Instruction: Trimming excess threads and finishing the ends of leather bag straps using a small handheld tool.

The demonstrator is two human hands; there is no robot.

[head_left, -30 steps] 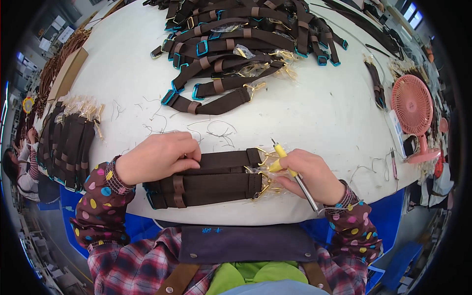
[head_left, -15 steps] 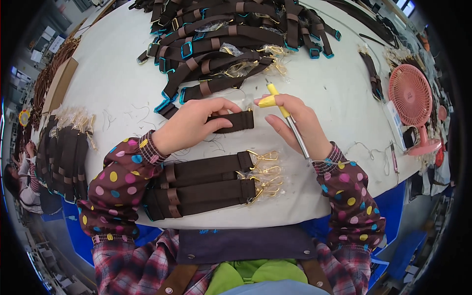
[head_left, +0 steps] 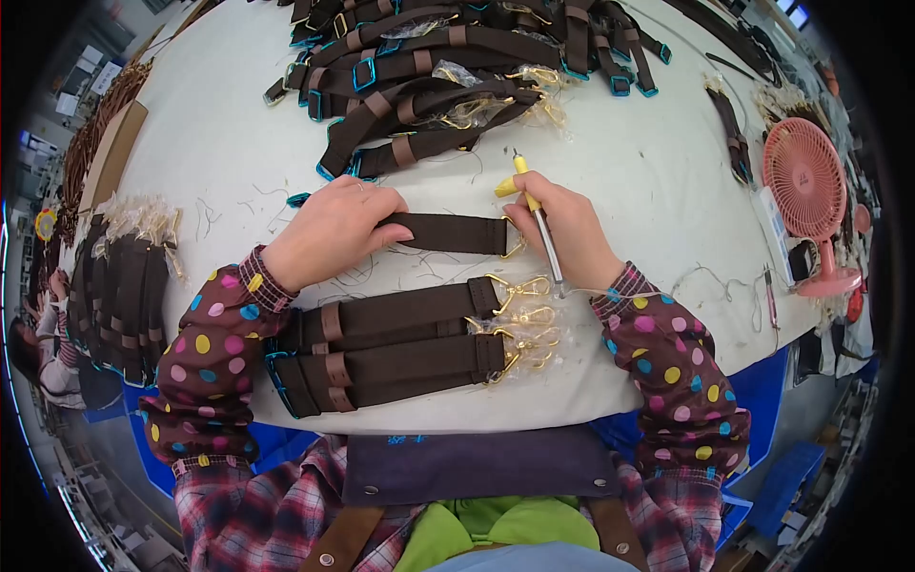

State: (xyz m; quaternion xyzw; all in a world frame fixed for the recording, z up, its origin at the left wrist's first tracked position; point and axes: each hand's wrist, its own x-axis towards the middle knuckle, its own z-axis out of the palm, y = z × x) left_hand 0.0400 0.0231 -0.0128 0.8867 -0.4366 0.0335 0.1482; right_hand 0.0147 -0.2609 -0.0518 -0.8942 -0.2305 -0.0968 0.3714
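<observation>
My left hand (head_left: 337,227) grips a dark brown strap (head_left: 450,233) lying across the white table (head_left: 600,133). My right hand (head_left: 562,229) holds a pen-like tool (head_left: 543,230) with a yellow grip, silver barrel and thin cord. Its lower fingers are beside the gold clasp (head_left: 516,244) at the strap's right end, partly hidden. Yellow wrap shows at my index fingertip. Nearer me lie dark straps (head_left: 419,360) side by side, with brown leather loops, blue buckles at the left and gold clasps in clear wrapping at the right.
A large pile of straps (head_left: 448,57) lies at the back. A bundle of straps (head_left: 124,296) and a long cardboard box (head_left: 112,157) sit at the left. A pink fan (head_left: 805,181) stands at the right. Another person (head_left: 52,353) works at the far left.
Both hands have moved from the near straps toward the back, the tool with my right hand. My left hand has taken hold of a separate strap, which has shifted nearer me and rightward.
</observation>
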